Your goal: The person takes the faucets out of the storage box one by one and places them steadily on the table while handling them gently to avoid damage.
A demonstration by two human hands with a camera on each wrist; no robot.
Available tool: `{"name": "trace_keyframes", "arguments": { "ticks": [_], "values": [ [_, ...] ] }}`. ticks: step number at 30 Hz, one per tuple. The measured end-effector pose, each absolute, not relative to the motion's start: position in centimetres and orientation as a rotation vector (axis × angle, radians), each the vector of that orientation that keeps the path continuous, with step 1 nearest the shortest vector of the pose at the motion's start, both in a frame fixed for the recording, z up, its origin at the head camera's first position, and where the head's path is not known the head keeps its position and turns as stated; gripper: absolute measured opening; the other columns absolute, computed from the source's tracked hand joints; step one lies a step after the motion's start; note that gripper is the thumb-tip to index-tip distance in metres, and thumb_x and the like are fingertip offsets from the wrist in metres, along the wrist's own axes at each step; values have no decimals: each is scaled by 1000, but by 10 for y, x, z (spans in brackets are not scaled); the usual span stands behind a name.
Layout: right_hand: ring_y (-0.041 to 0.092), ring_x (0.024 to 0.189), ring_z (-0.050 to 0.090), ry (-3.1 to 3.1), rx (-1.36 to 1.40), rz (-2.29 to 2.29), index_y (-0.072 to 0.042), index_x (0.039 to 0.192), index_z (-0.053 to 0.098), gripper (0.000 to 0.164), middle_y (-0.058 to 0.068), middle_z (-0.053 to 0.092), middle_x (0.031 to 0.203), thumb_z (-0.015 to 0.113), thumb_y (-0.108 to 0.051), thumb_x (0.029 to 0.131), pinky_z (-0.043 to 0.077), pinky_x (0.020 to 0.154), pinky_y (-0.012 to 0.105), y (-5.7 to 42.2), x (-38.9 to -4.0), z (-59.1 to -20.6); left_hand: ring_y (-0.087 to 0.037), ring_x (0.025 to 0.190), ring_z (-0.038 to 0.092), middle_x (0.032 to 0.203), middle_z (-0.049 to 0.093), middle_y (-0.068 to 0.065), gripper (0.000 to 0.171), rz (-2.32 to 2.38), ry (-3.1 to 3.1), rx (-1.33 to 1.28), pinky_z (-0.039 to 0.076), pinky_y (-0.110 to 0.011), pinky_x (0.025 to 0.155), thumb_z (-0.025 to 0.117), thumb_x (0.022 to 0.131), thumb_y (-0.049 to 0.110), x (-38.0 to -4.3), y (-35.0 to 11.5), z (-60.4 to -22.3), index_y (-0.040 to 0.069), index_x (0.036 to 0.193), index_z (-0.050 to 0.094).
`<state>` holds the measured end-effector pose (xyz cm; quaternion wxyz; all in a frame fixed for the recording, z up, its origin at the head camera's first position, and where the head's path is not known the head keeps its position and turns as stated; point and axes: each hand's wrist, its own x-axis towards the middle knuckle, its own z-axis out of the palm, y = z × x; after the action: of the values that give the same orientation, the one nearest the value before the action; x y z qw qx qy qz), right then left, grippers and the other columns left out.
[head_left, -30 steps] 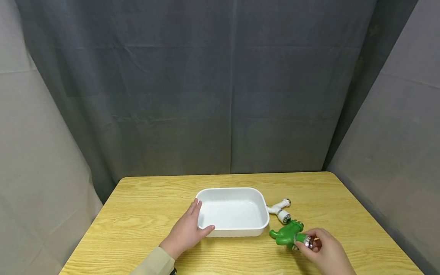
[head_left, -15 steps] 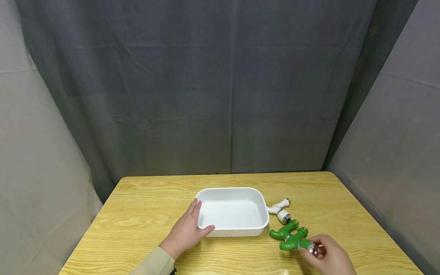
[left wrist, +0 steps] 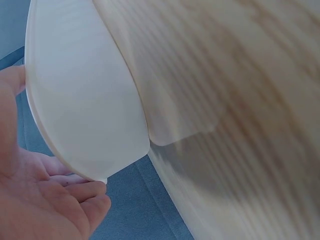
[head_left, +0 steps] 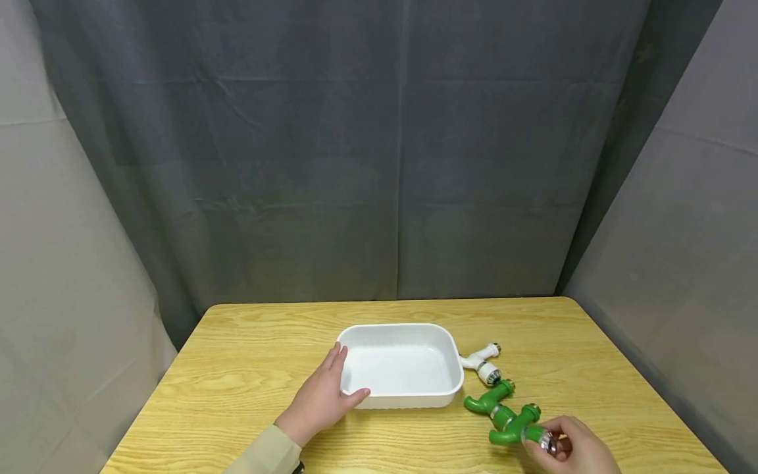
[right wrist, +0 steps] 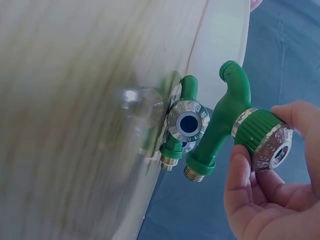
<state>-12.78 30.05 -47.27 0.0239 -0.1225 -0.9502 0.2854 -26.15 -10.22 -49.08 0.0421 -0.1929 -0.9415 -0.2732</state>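
My left hand (head_left: 320,398) rests at the near left corner of a white plastic basin (head_left: 403,400), fingers along its left side and thumb at the front rim. In the left wrist view the fingertips (left wrist: 90,190) touch the rim. My right hand (head_left: 577,447) pinches the chrome-ended handle of a green tap (head_left: 512,431) between thumb and fingers. The right wrist view shows this tap's curved spout and threaded inlet. Beside it, a second green tap (head_left: 493,398) lies on the table, its round handle (right wrist: 189,122) facing the camera.
Close against the basin's right side lies a white tap (head_left: 482,363) with a chrome-ended handle. Everything stands on a wood-grain table (head_left: 266,342). A dark grey curtain (head_left: 296,197) hangs behind it, with pale cloth panels (head_left: 681,243) on both sides.
My right hand has moved the held green tap to the right and toward me, away from the other green tap, which now shows more fully. The left hand and basin have stayed put.
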Motion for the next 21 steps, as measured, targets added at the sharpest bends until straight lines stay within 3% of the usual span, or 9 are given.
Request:
{"name": "trace_keyframes", "arguments": {
  "ticks": [14, 21],
  "values": [
    [13, 67, 49, -2949, -455, 838, -7, 90, 69, 35, -1, 57, 78, 86, -37, 80, 39, 54, 23, 297, -122, -490, -46, 143, 46, 164, 30, -28, 98, -839, -2887, -583, 46, -56, 113, 75, 90, 54, -261, -102, -489, -7, 156, 35],
    [15, 67, 50, -3004, -428, 860, -8, 88, 67, 38, -1, 55, 75, 87, -38, 79, 39, 55, 24, 298, -124, -496, -46, 143, 46, 165, 30, -28, 97, -844, -2893, -579, 45, -56, 113, 75, 90, 53, -262, -102, -489, -6, 156, 35]
  ]
}}
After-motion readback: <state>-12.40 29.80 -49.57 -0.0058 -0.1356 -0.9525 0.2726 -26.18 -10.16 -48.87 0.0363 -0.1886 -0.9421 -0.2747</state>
